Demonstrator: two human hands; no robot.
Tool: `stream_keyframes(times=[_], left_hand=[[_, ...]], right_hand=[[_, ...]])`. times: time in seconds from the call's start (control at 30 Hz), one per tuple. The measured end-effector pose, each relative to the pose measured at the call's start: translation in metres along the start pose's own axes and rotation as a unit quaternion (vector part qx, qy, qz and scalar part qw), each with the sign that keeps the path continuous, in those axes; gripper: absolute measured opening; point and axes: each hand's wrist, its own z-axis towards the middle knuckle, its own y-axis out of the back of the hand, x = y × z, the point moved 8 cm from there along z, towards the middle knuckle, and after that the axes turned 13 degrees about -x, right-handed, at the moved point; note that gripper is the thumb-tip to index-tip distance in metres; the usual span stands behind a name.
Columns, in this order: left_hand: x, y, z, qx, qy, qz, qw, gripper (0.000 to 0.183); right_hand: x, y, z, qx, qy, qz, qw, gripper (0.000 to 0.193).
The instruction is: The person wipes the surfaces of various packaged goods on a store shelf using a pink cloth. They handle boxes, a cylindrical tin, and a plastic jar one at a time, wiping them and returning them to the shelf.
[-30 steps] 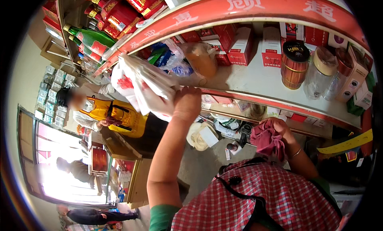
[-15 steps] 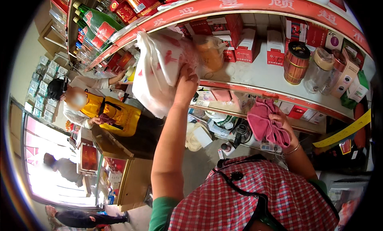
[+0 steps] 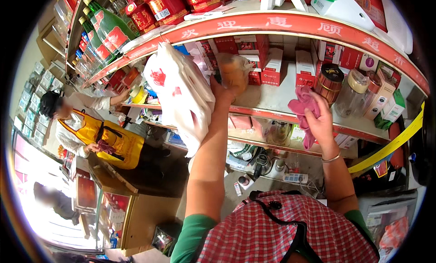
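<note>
My left hand (image 3: 222, 89) reaches in over the middle shelf, at the right side of a white plastic bag (image 3: 178, 93) with red print that hangs at the shelf's front edge. Right at that hand stands an orange item (image 3: 234, 72) in a clear plastic bag; whether my fingers grip it is hidden. A crumpled pink cloth (image 3: 303, 108) is held in my right hand (image 3: 321, 121), in front of the shelf edge. Just beyond the cloth stand a brown barrel-shaped jar (image 3: 329, 81) with a black lid and a clear jar (image 3: 352, 94) with a beige lid.
Red and white boxes (image 3: 272, 67) line the shelf's back. Green bottles (image 3: 109, 24) and red containers (image 3: 164, 6) fill the upper shelf. A yellow strip (image 3: 390, 142) crosses at right. At left, a person in a yellow apron (image 3: 116, 138) stands by a wooden counter (image 3: 147, 217).
My left hand has moved from the front of the white bag to its right side, beside the orange item. My right hand has raised the pink cloth toward the shelf and jars.
</note>
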Motion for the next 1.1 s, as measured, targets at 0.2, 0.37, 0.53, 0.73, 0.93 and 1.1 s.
stream_keyframes(times=[0.2, 0.37, 0.53, 0.73, 0.93, 1.1], left_hand=[[0.007, -0.021, 0.010, -0.083, -0.069, -0.090, 0.990, 0.118], [0.041, -0.050, 0.023, -0.051, -0.037, -0.101, 0.993, 0.108], [0.009, -0.039, 0.002, -0.080, -0.063, -0.073, 0.992, 0.090], [-0.007, -0.027, 0.001, -0.055, -0.027, -0.070, 0.996, 0.081], [-0.011, -0.033, 0.005, 0.106, 0.024, -0.286, 0.952, 0.063], [-0.049, -0.038, -0.039, 0.268, 0.214, -0.467, 0.815, 0.055]], right_hand=[[-0.010, -0.029, -0.014, 0.057, 0.119, -0.198, 0.971, 0.049], [-0.006, -0.032, -0.011, 0.073, 0.099, -0.189, 0.974, 0.049], [-0.013, -0.028, -0.013, 0.066, 0.083, -0.196, 0.975, 0.050], [-0.011, -0.029, -0.014, 0.060, 0.094, -0.199, 0.974, 0.049], [-0.008, -0.028, -0.013, 0.044, 0.128, -0.189, 0.972, 0.045], [-0.020, -0.021, -0.013, 0.012, 0.078, -0.124, 0.989, 0.047]])
